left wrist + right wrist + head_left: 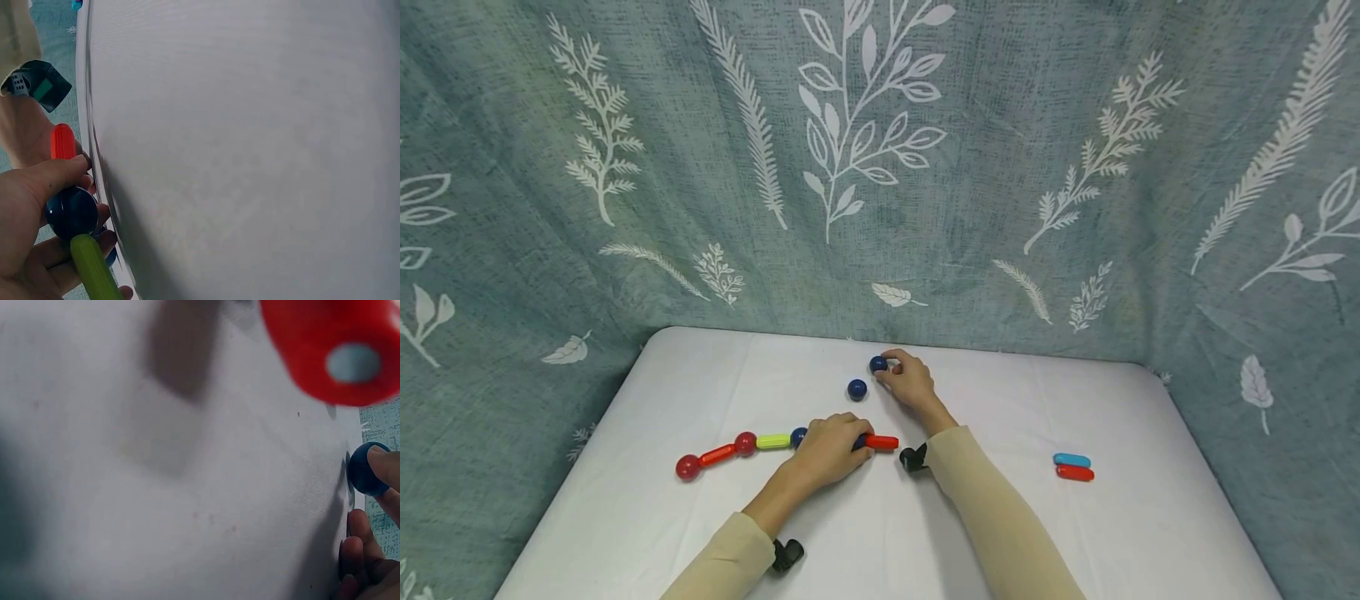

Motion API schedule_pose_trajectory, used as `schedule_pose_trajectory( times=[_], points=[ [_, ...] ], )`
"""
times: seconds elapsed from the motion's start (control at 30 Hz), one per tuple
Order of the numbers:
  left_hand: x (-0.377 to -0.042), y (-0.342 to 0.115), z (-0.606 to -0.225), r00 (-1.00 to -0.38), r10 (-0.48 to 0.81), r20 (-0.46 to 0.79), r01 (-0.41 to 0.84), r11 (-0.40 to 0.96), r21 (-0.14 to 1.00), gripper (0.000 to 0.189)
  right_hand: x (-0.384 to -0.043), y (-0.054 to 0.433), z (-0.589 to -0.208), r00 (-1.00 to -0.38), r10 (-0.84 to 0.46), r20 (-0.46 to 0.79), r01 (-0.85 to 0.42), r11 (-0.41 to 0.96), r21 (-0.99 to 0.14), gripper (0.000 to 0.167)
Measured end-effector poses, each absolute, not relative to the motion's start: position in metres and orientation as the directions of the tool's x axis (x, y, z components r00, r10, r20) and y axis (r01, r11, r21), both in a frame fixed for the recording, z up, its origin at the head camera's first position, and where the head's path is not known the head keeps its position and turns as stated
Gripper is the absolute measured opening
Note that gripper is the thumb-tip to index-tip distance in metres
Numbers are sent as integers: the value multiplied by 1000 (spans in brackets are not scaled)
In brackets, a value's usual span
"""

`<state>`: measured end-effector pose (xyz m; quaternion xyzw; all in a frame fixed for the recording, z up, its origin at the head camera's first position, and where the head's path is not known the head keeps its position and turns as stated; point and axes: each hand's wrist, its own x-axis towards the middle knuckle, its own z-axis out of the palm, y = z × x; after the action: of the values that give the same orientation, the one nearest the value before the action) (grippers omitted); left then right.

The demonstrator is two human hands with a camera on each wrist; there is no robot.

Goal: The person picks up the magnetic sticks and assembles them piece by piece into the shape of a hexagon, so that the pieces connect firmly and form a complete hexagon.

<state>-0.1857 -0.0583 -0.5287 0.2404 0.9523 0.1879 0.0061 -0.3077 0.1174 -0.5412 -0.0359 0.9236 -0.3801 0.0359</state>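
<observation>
My left hand (829, 450) grips a chain of balls and rods near its right end, around a dark blue ball (72, 214). A red rod (883, 442) sticks out past the fingers, and a yellow-green rod (95, 270) joins the ball's other side. Leftward the chain runs on through another blue ball (799, 437), a yellow-green rod (773, 442), a red ball (746, 443), a red rod (717, 455) and an end red ball (688, 467). Near the table's far edge, my right hand (912, 381) pinches a loose blue ball (877, 364) between thumb and fingers.
A second loose blue ball (857, 389) lies just nearer than the pinched one. On the right side of the white table (1000, 508), a light blue rod (1072, 459) and a red rod (1076, 473) lie side by side. A patterned green curtain (970, 250) hangs behind.
</observation>
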Motion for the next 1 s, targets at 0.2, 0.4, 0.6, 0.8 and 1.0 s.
schedule_pose_trajectory(
  times=[0.2,0.4,0.6,0.8,1.0],
  points=[
    [-186,-57,-529,-884,461,80,458,816,353,24,-306,121,-539,-994,-106,-39,-46,694,-718,40],
    [-186,-56,-528,-889,454,60,443,820,363,26,-294,133,-528,-992,-113,-47,-36,636,-771,40],
    [-185,-56,-528,-893,448,33,427,823,374,28,-271,152,-519,-994,-102,-30,-42,635,-771,41],
    [-184,-57,-527,-896,443,29,420,823,384,28,-243,168,-515,-992,-129,-2,-82,638,-765,40],
    [-184,-55,-527,-897,441,32,416,820,393,28,-211,180,-520,-989,-146,22,-111,635,-765,37]
  ],
)
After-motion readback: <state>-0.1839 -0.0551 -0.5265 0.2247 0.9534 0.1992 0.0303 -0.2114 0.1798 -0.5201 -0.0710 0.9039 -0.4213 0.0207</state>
